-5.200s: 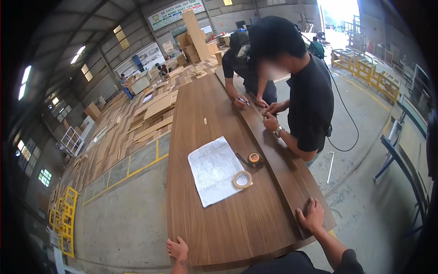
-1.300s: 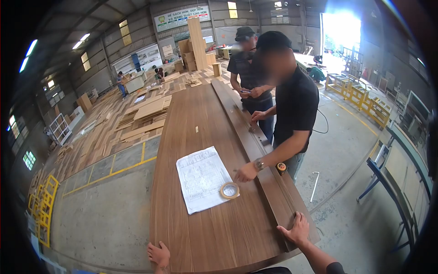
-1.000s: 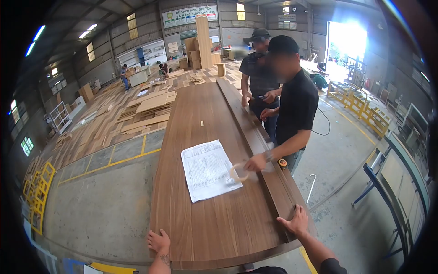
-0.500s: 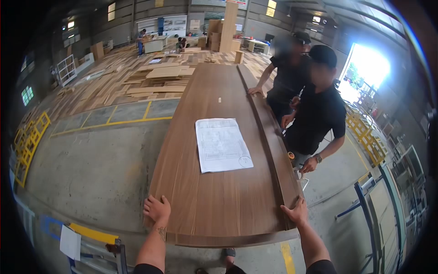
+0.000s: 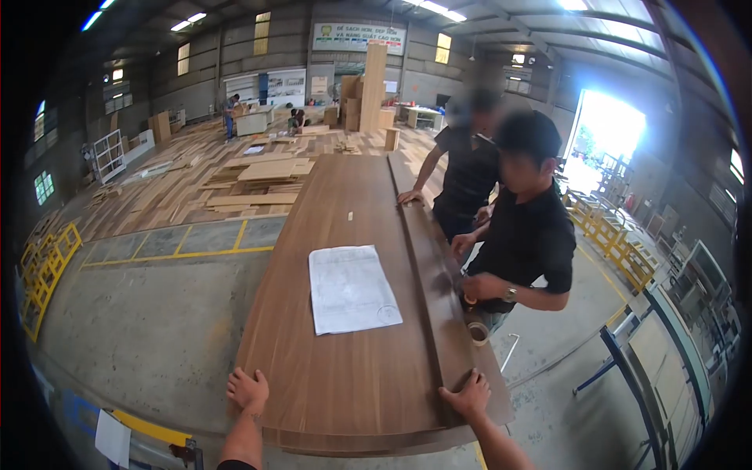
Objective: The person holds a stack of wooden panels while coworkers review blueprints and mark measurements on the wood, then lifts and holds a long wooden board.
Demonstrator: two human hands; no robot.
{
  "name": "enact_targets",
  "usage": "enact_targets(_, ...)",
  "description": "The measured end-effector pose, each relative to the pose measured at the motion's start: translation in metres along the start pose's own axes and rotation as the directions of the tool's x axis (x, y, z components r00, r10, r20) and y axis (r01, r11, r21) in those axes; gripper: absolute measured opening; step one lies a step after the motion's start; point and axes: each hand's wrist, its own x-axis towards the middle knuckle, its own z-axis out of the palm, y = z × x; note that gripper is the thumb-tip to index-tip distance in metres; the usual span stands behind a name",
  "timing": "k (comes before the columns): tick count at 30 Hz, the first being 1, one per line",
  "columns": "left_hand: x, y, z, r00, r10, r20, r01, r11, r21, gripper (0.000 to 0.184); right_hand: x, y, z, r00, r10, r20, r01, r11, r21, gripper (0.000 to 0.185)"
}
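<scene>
My left hand (image 5: 248, 390) rests on the near left edge of a large brown wood-grain panel (image 5: 345, 376), fingers spread. On the right, my right hand (image 5: 468, 394) lies with fingers apart on the near end of a long narrow brown board (image 5: 429, 290), its thumb over the board's inner edge. Neither hand holds anything loose. A printed paper sheet (image 5: 352, 290) lies mid-panel, with a small light piece (image 5: 350, 216) beyond it. Near the board's outer side is a roll of tape (image 5: 479, 334), close to a co-worker's hand at a tape measure (image 5: 470, 299).
Two people in dark shirts stand along the right side, one (image 5: 533, 235) nearer, another (image 5: 470, 164) with a hand on the board. Yellow frames (image 5: 51, 274) stand at left, a blue-legged stand (image 5: 619, 368) at right. Stacked wooden boards (image 5: 262, 174) lie beyond the panel.
The tape roll has gone from the paper to the right side, carried by the nearer co-worker's hand. The tape measure moved there earlier. The camera view has shifted; my hands keep their places.
</scene>
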Motion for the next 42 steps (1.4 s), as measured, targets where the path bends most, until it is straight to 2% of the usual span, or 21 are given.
enact_targets(4,-0.003,0.007,-0.011,0.999,0.013,0.033,-0.013,1.0,-0.008,0.06,-0.012,-0.004,0.0,1.0,0.028,0.015,-0.028,1.0,0.006,0.115)
enact_targets(12,-0.002,0.001,-0.002,1.0,0.005,-0.03,-0.005,1.0,0.021,0.056,-0.02,-0.003,-0.003,0.999,0.019,0.028,-0.02,0.998,0.053,0.116)
enact_targets(16,-0.008,0.004,-0.012,1.0,-0.014,0.012,0.014,1.0,-0.009,0.057,-0.021,-0.003,-0.001,1.0,0.019,0.021,-0.019,1.0,0.023,0.116)
enact_targets(22,-0.003,0.0,-0.007,1.0,0.004,0.017,-0.005,1.0,0.011,0.059,-0.023,-0.002,-0.001,0.999,0.01,0.047,-0.01,1.0,0.001,0.117)
enact_targets(25,-0.003,0.001,-0.004,0.999,-0.037,0.027,0.036,0.998,0.047,0.058,-0.022,0.001,0.002,1.0,-0.002,0.017,0.003,0.999,-0.035,0.113)
enact_targets(27,-0.007,0.001,-0.011,1.0,0.014,0.003,-0.014,1.0,0.018,0.059,-0.021,0.001,0.002,1.0,-0.022,-0.01,0.021,0.999,-0.04,0.111)
enact_targets(33,-0.008,0.002,-0.013,1.0,-0.001,-0.003,0.001,1.0,0.025,0.059,-0.021,0.0,0.0,0.999,-0.036,-0.017,0.035,0.998,-0.061,0.11)
enact_targets(37,-0.008,0.003,-0.013,1.0,-0.022,-0.002,0.022,0.998,0.063,0.059,-0.02,-0.004,-0.009,0.999,-0.022,0.047,0.024,0.999,-0.045,0.108)
enact_targets(42,-0.006,0.001,-0.011,1.0,-0.004,-0.011,0.005,0.997,0.081,0.059,-0.019,-0.001,-0.004,0.999,-0.027,0.018,0.028,0.998,-0.052,0.11)
